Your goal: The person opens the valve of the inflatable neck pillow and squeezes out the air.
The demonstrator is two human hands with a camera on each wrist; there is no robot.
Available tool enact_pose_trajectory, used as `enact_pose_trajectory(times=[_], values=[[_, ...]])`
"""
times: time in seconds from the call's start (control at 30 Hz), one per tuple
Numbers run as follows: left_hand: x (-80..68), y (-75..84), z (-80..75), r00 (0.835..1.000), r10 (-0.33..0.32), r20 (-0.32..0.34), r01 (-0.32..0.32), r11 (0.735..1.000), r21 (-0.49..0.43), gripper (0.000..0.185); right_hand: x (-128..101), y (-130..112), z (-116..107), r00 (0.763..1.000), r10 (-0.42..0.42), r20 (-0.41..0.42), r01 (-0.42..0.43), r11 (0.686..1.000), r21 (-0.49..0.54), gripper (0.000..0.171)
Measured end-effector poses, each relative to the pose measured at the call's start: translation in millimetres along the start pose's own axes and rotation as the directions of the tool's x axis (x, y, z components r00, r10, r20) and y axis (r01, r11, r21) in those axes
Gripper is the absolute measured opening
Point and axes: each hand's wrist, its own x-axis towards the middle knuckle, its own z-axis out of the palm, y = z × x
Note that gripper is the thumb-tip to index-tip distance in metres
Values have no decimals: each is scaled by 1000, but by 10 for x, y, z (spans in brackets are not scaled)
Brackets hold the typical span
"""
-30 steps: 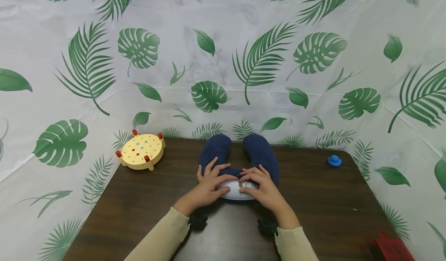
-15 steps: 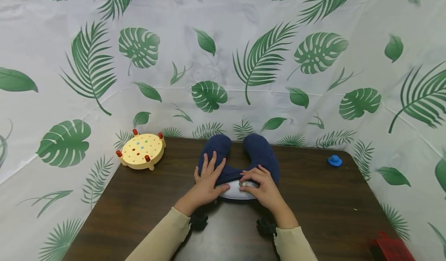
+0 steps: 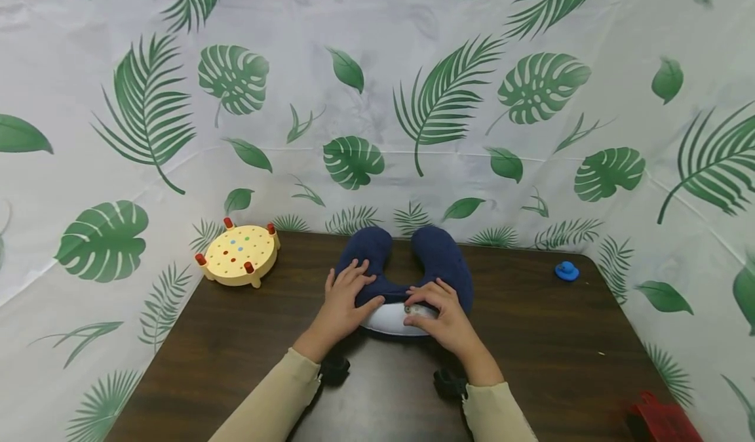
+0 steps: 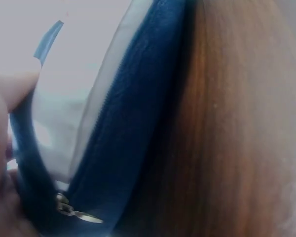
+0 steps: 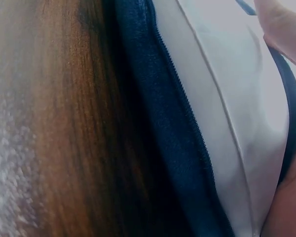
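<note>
A navy U-shaped neck pillow (image 3: 446,258) lies on the table, its curved end toward the person. Along that end the zipped cover is open, showing a white inner (image 3: 386,319). My left hand (image 3: 341,301) grips the left side, fingers bent over the top and thumb at the opening's edge. My right hand (image 3: 448,317) holds the right side with curled fingers, its thumb on the white inner. Between right thumb and forefinger shows a small printed patch, too small to read. A metal zip pull (image 4: 79,213) hangs at one end of the opening in the left wrist view.
A round yellow pegboard (image 3: 240,256) with red-tipped legs sits at the back left of the dark wooden table (image 3: 531,343). At the back right is a small blue hat-shaped thing (image 3: 567,271). A red object (image 3: 663,419) lies at the front right corner. Leaf-print cloth hangs behind.
My left hand has slid outward to the left, after its fingers spread and then bent closer together. More of the white inner shows on that side. The right hand stays nearly in place.
</note>
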Motion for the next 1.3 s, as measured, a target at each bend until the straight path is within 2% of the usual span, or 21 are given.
enact_pose_trajectory(times=[0.17, 0.33, 0.67, 0.83, 1.07, 1.3], values=[[14, -50, 23, 999, -30, 26, 31, 998, -46, 59, -3, 24, 11, 1000, 2, 3, -2, 1000, -27, 32], [9, -81, 34, 997, -60, 55, 63, 996, -67, 75, -3, 35, 8, 1000, 9, -3, -9, 999, -35, 33], [-1, -145, 33, 995, -39, 97, 46, 996, -72, 79, 10, 2, 46, 999, -2, -33, 1, 1000, -28, 24], [1, -160, 27, 992, -29, 124, 35, 999, -41, 86, -7, -14, 31, 1000, -13, -12, 13, 1000, -23, 26], [4, -151, 49, 992, -32, 119, 29, 999, 25, 96, -11, -5, 24, 1000, 3, 11, -3, 1000, -29, 28], [-18, -127, 44, 993, -42, 108, 43, 999, -15, 90, -1, -8, 34, 1000, 26, 6, -26, 999, -24, 27]])
